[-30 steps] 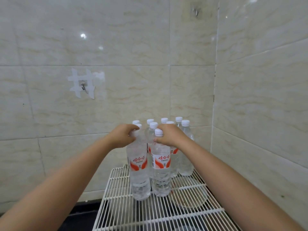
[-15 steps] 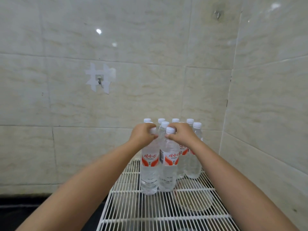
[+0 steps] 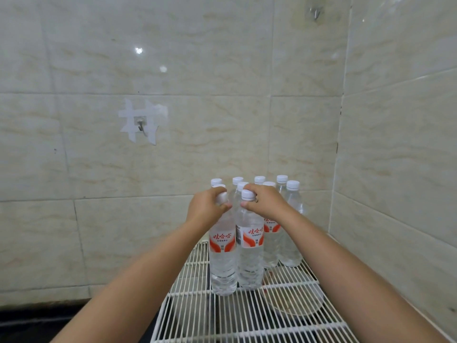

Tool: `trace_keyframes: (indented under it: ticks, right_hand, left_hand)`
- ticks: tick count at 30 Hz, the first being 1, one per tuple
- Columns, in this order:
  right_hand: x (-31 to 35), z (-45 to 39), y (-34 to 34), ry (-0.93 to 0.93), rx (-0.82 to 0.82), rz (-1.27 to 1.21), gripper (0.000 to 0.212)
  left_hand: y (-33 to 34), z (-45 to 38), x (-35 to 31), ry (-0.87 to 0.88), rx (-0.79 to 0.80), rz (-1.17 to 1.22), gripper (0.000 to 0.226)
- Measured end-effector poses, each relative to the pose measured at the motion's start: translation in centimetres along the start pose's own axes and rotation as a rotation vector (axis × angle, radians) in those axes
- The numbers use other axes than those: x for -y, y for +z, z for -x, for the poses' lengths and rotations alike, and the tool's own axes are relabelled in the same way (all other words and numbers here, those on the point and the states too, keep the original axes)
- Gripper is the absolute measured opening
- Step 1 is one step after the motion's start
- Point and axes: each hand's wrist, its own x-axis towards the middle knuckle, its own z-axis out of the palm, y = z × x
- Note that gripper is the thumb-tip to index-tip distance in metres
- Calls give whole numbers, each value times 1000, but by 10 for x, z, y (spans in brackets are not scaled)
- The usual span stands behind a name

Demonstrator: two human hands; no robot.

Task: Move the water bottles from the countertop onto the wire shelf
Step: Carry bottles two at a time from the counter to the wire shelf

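Several clear water bottles with white caps and red-and-white labels stand upright in a cluster on the white wire shelf (image 3: 249, 315) in the wall corner. My left hand (image 3: 206, 207) grips the neck of the front left bottle (image 3: 222, 258). My right hand (image 3: 265, 203) grips the neck of the front right bottle (image 3: 250, 253) just under its cap. Both front bottles stand side by side with their bases on the shelf wires. Behind them the other bottles (image 3: 289, 231) are partly hidden by my hands.
Tiled walls close the shelf in at the back and on the right. A taped wall hook (image 3: 141, 123) hangs to the upper left. A round plate-like object (image 3: 294, 298) shows under the shelf wires. A dark countertop edge (image 3: 37, 320) lies at the lower left.
The two front bottles have shifted slightly back toward the cluster and stand on the shelf. Both hands stay on the bottle necks; the camera view has drifted.
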Motion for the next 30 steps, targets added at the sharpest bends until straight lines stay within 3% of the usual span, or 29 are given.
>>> trace_keyframes:
  ticks: [5, 10, 21, 23, 26, 28, 30]
  right_hand:
    - [-2, 3, -1, 5, 23, -2, 44]
    - [-1, 5, 5, 39, -56, -6, 42]
    - [-6, 22, 14, 30, -8, -26, 69]
    - [-9, 32, 19, 1, -49, 110, 67]
    - [-7, 50, 33, -106, -263, 300, 59]
    - [-1, 56, 48, -135, -340, 307, 54]
    - [12, 64, 63, -179, -317, 276, 43]
  left_hand:
    - [9, 8, -2, -52, -77, 52, 51]
    - [16, 15, -6, -63, -153, 86, 49]
    - [20, 37, -8, -33, -104, 102, 61]
    - [18, 43, -5, -13, -115, 100, 58]
    - [13, 52, 10, -47, -123, 7, 51]
    - [8, 62, 26, -129, -94, -74, 48]
    - [-1, 77, 41, -151, -66, -151, 45]
